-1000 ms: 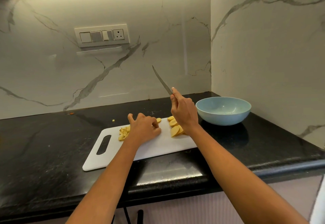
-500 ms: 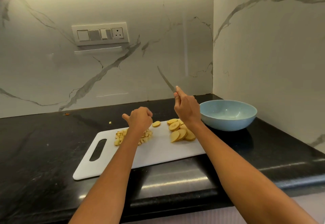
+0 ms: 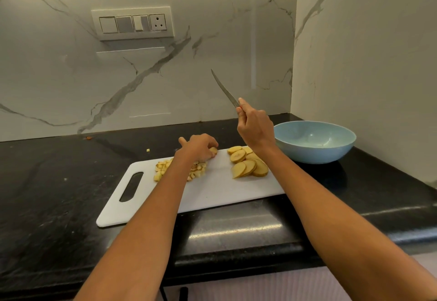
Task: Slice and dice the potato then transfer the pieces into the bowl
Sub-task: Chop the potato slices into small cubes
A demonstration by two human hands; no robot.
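A white cutting board point(image 3: 212, 194) lies on the black counter. Diced potato pieces point(image 3: 163, 169) are heaped at its left, partly hidden by my left arm. Several round potato slices point(image 3: 247, 163) overlap at its right. My left hand point(image 3: 198, 147) rests at the board's far edge, fingers closed on a single potato slice point(image 3: 213, 150). My right hand point(image 3: 256, 128) hovers above the slices, gripping a knife point(image 3: 224, 89) whose blade points up and to the left. A light blue bowl point(image 3: 314, 141) stands empty to the right of the board.
Marble walls close off the back and the right, forming a corner behind the bowl. A switch panel point(image 3: 132, 23) sits on the back wall. A stray potato bit point(image 3: 148, 150) lies on the counter behind the board. The counter's front edge point(image 3: 236, 265) runs below the board.
My left hand has lifted off the diced heap and shifted right to the single slice at the board's far edge. My right hand keeps the knife raised.
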